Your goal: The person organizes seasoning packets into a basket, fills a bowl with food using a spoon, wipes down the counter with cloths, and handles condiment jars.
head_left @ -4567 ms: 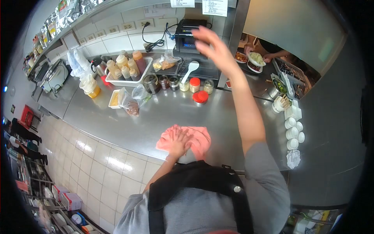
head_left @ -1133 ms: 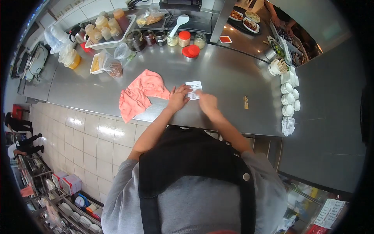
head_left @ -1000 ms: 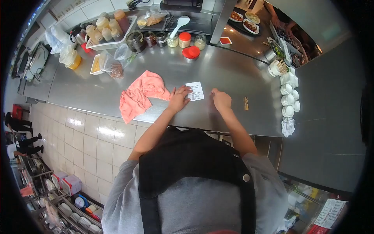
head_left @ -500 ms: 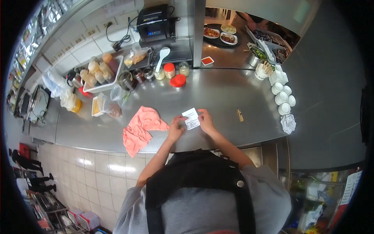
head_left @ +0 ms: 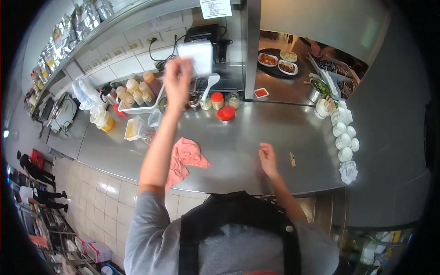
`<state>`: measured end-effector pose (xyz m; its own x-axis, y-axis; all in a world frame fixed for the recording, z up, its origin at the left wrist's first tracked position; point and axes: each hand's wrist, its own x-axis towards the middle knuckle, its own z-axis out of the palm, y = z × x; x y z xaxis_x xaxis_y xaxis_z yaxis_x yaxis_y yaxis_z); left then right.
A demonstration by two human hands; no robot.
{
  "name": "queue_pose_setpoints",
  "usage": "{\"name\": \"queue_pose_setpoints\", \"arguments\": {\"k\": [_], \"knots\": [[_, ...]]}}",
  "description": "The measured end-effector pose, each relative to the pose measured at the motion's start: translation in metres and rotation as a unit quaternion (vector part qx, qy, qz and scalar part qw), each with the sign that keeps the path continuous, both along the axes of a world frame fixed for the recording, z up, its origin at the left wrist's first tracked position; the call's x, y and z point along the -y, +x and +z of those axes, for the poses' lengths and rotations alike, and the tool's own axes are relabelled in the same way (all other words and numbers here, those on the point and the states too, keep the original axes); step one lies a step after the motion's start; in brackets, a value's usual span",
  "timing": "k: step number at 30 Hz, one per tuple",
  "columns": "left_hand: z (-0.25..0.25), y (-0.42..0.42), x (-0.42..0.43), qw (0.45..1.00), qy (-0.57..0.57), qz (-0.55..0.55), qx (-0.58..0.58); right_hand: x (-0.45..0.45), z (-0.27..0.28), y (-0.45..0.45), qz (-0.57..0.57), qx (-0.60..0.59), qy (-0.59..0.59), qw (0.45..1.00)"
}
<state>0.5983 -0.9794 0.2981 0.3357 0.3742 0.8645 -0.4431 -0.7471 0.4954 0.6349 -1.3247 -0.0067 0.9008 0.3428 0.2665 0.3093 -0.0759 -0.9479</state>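
Note:
My left hand (head_left: 178,80) is raised toward the shelf above the counter, blurred by motion. Its fingers are closed on a white paper slip (head_left: 200,59), which is smeared too, so no print can be read. Over the steel counter (head_left: 247,137) my right hand (head_left: 268,159) holds nothing, with its fingers loosely bent and apart. To the right of that hand lies a wooden clothespin (head_left: 292,159). A pink cloth (head_left: 189,153) rests near the counter's front edge, partly hidden by my left forearm. Higher up, a printed slip (head_left: 216,8) hangs at the shelf edge.
At the back stand jars, a red lid (head_left: 225,113), a white rice paddle (head_left: 211,85) and a basket of bottles (head_left: 137,109). Small white dishes (head_left: 343,140) line the right edge. Through the pass window are plates of food on a dark tray (head_left: 270,68) and a person's hands.
My left hand has lifted the paper slip from the counter, up and toward the shelf. My right hand has let go of the slip and moved right. The view has shifted upward.

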Motion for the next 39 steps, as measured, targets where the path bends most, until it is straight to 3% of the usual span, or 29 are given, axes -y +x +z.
{"name": "queue_pose_setpoints", "arguments": {"k": [2, 4, 9, 11, 12, 14, 16, 17, 20, 21, 23, 26, 29, 31, 32, 34, 36, 38, 39], "knots": [[0.073, 0.01, -0.008, 0.993, -0.09, -0.041, 0.056, 0.022, -0.021, 0.007, 0.001, -0.081, 0.004, 0.997], [0.108, 0.031, -0.03, 0.988, -0.139, -0.071, 0.005, 0.035, -0.028, 0.001, -0.014, -0.077, 0.022, 0.997], [0.13, 0.081, -0.055, 0.985, -0.168, -0.037, 0.015, 0.072, -0.05, -0.002, -0.062, -0.057, -0.004, 0.996], [0.141, 0.09, -0.058, 0.985, -0.161, -0.059, 0.028, 0.089, -0.043, -0.005, -0.172, 0.147, -0.173, 0.959], [0.144, 0.092, -0.058, 0.983, -0.157, -0.081, 0.04, 0.092, -0.031, -0.009, -0.172, 0.148, -0.172, 0.959], [0.141, 0.098, -0.063, 0.981, -0.155, -0.098, 0.056, 0.099, -0.01, -0.015, -0.269, 0.158, -0.285, 0.906], [0.127, 0.108, -0.081, 0.995, -0.087, 0.006, 0.052, 0.098, -0.003, -0.014, -0.305, 0.154, -0.321, 0.883], [0.119, 0.089, -0.059, 0.991, -0.003, 0.114, 0.068, 0.096, -0.001, -0.012, -0.343, 0.147, -0.355, 0.857], [0.067, 0.051, -0.022, 0.984, 0.102, 0.14, 0.038, 0.101, -0.016, -0.001, -0.307, 0.088, -0.384, 0.866], [0.047, 0.03, -0.002, 0.994, 0.082, 0.07, -0.003, 0.108, -0.025, 0.008, -0.302, 0.094, -0.384, 0.867], [-0.021, -0.004, 0.01, 0.982, 0.14, 0.119, -0.038, 0.121, -0.041, 0.028, -0.235, 0.068, -0.359, 0.901], [-0.106, -0.077, 0.016, 0.986, 0.05, 0.138, -0.08, 0.127, -0.025, 0.035, -0.31, 0.082, -0.357, 0.877], [-0.193, -0.182, -0.011, 0.934, -0.051, 0.329, -0.127, 0.118, 0.005, 0.036, -0.367, 0.112, -0.38, 0.842], [-0.258, -0.267, -0.022, 0.857, -0.139, 0.485, -0.107, 0.109, 0.006, 0.037, -0.339, 0.135, -0.369, 0.855], [-0.3, -0.31, -0.028, 0.792, -0.176, 0.577, -0.094, 0.102, 0.006, 0.041, -0.315, 0.15, -0.364, 0.864], [-0.348, -0.395, -0.017, 0.63, -0.348, 0.671, -0.178, 0.072, 0.002, 0.038, -0.254, 0.181, -0.349, 0.884], [-0.387, -0.457, 0.021, 0.53, -0.377, 0.72, -0.242, 0.029, 0.0, 0.028, -0.147, 0.214, -0.294, 0.92], [-0.466, -0.546, 0.064, 0.523, -0.407, 0.628, -0.407, -0.028, 0.003, 0.003, -0.029, 0.23, -0.225, 0.946], [-0.475, -0.579, 0.089, 0.487, -0.358, 0.509, -0.613, -0.058, 0.007, -0.015, 0.025, 0.231, -0.2, 0.952]]}}
